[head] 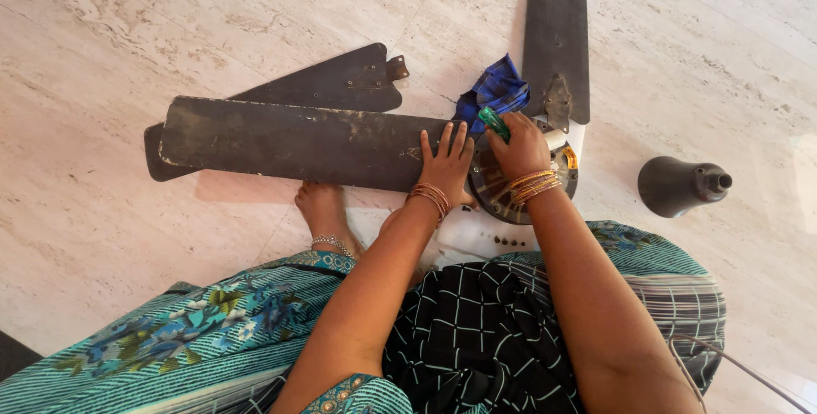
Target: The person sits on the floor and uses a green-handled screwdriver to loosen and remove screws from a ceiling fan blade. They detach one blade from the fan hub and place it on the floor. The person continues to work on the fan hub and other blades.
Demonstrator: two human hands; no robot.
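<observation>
Head view: left hand (446,161) fingers spread flat on the fan blade (298,142) end; right hand (521,148) grips a green-handled screwdriver (494,123).

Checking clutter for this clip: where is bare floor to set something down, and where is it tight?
Bare marble floor lies above the loose blade, and between the upright blade and the dark cone cover. Tight spot: the fan hub, where the left hand, right hand, blue cloth and long blade meet.
</observation>
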